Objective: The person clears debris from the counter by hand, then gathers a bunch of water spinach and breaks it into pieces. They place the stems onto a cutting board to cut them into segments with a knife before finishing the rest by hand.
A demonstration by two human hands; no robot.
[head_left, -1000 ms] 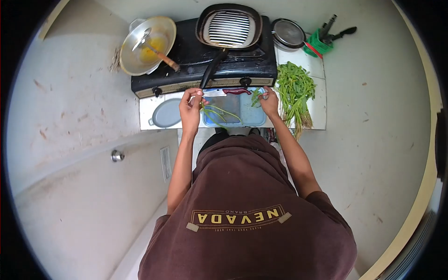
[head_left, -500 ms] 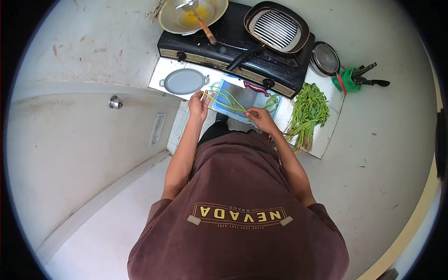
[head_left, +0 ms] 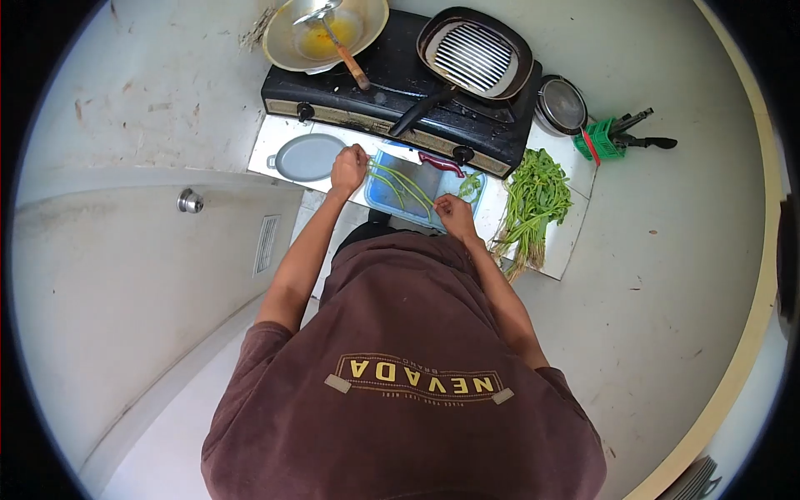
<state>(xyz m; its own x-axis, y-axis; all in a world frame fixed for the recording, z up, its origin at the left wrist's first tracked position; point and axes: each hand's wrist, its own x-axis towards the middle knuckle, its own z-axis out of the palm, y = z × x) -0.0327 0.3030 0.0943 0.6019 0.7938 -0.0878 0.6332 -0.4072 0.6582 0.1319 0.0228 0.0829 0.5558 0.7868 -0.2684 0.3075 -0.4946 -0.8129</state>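
Long green leafy-vegetable stems (head_left: 403, 181) stretch between my hands over a blue cutting board (head_left: 382, 196). My left hand (head_left: 349, 169) is closed around their left end, beside a grey oval plate (head_left: 310, 157). At the right end, my right hand (head_left: 454, 215) pinches the stems with bent fingers. A knife with a dark red handle (head_left: 442, 164) lies along the board's far edge. Some picked green leaves (head_left: 472, 187) rest at the board's right side. Right of the board lies a big bunch of leafy greens (head_left: 536, 197) with its roots towards me.
Behind the board stands a black gas stove (head_left: 392, 83). It carries a wok (head_left: 283, 37) with a wooden-handled ladle (head_left: 346, 58) and a square grill pan (head_left: 479, 58). Strainers (head_left: 562, 106) and a green basket (head_left: 602, 140) of knives sit at the right.
My left hand has turned over and closed on the stems, its fingers no longer spread. The stems hang lower over the board. The whole view has shifted slightly.
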